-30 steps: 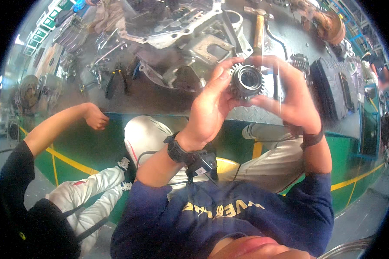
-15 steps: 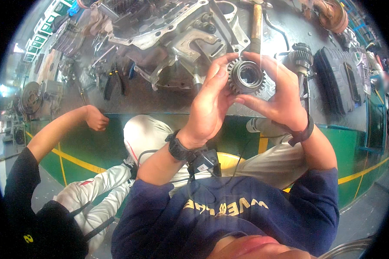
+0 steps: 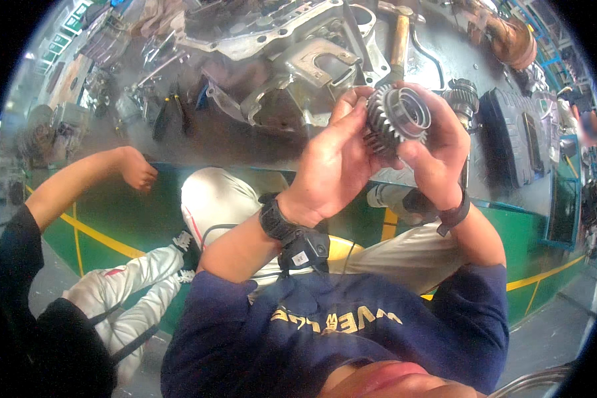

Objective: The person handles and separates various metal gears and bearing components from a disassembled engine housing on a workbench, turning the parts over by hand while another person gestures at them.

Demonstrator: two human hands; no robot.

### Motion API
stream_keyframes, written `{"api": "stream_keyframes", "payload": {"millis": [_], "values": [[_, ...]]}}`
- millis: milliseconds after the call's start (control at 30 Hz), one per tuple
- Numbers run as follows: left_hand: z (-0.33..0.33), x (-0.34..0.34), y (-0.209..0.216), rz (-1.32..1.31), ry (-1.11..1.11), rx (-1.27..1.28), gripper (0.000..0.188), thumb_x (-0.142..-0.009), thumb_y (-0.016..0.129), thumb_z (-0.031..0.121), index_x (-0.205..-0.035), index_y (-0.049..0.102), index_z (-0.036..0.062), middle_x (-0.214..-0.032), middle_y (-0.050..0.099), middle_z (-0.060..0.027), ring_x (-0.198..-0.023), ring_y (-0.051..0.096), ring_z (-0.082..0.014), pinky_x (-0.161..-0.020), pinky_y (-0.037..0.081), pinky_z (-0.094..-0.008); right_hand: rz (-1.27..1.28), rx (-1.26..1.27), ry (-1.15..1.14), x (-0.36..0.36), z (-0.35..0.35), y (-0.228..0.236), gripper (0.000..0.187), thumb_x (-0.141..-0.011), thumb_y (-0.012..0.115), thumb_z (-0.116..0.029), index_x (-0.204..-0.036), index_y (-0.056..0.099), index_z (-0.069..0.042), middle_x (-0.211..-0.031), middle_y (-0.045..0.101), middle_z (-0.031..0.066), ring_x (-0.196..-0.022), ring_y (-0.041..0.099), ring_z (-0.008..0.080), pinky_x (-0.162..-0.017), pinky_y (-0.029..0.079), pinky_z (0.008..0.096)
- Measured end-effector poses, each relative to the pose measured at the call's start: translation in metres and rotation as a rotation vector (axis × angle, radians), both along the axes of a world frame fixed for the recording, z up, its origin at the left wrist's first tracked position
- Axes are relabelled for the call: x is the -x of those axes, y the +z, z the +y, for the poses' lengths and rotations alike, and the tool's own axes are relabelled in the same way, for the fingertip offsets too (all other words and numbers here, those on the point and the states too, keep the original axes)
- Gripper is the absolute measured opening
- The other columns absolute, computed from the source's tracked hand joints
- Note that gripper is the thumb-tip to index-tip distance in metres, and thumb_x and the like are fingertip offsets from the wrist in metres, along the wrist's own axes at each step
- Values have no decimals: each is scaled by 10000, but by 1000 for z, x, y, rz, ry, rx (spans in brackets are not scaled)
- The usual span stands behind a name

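Gear (image 3: 399, 119), dark toothed metal with hollow hub, held between both hands.

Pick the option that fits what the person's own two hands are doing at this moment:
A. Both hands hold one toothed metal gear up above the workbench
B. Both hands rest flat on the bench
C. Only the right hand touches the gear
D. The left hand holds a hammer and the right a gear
A: the left hand and the right hand both clasp the toothed gear, raised above the workbench.
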State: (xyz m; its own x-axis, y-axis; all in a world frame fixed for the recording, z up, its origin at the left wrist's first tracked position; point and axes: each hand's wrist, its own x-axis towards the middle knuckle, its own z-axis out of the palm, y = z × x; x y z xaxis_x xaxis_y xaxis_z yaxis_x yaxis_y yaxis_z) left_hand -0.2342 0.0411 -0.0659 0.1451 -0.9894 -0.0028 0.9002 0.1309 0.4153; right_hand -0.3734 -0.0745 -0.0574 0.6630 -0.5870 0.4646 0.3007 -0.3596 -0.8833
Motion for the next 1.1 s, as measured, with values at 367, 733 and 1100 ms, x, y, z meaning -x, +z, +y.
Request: {"api": "stream_keyframes", "payload": {"millis": [367,733,1100], "values": [[2,5,-3,-52,-61,90,441,-1143,382,391,-1521,402,163,-1460,560,-91,-1312,587,-236,-1070,538,-456,-126,-50,-117,0,-3,3,811,-873,864,-375,-1439,534,102,-1327,664,171,-1213,640,225,-1062,490,358],[10,9,9,-94,82,167,451,-1153,358,310,-1550,353,95,-1476,537,-108,-1338,567,-234,-1104,507,-428,-200,4,0,-7,8,-12,829,-880,867,-323,-1485,468,80,-1474,558,259,-1328,584,289,-1125,457,403],[5,6,9,-10,65,108,560,-1135,333,457,-1521,434,64,-1429,589,-113,-1318,573,-232,-1126,464,-438,-164,-36,-33,-8,9,-12,790,-872,877,-266,-1469,487,75,-1465,575,227,-1295,601,276,-1108,471,394]]}}
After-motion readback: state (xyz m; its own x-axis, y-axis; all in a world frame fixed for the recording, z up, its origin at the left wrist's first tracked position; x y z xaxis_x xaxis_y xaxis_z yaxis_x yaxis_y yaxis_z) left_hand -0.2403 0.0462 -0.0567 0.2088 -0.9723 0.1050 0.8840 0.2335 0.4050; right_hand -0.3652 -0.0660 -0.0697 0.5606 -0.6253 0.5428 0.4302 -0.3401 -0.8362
